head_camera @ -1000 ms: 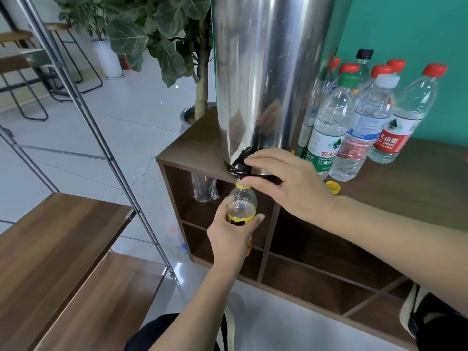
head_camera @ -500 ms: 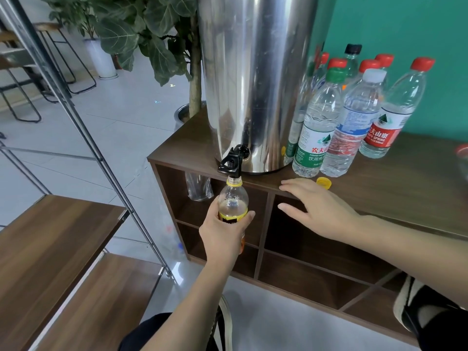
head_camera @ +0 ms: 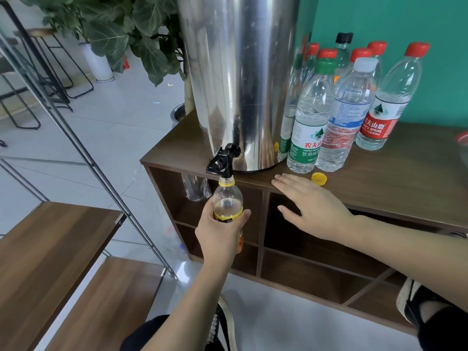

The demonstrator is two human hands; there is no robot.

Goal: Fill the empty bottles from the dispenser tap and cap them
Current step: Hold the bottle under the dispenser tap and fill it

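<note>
My left hand point(head_camera: 219, 233) grips a small clear bottle point(head_camera: 227, 200) with a yellow neck ring and yellow label, holding it upright with its open mouth right under the black tap point(head_camera: 222, 160) of the tall steel dispenser point(head_camera: 238, 79). My right hand point(head_camera: 312, 205) is open, its straight fingers resting on the front edge of the wooden cabinet top point(head_camera: 395, 178). A loose yellow cap point(head_camera: 319, 178) lies on the top just right of those fingertips.
Several capped water bottles point(head_camera: 310, 117) with red, green, white and black caps stand to the right of the dispenser against the teal wall. Open cubbies point(head_camera: 311, 249) lie below the top. A metal-framed wooden shelf point(head_camera: 50, 244) stands to the left, a leafy plant point(head_camera: 131, 34) behind.
My right hand left the tap lever and dropped onto the cabinet's front edge near the yellow cap. The left hand keeps the bottle under the tap.
</note>
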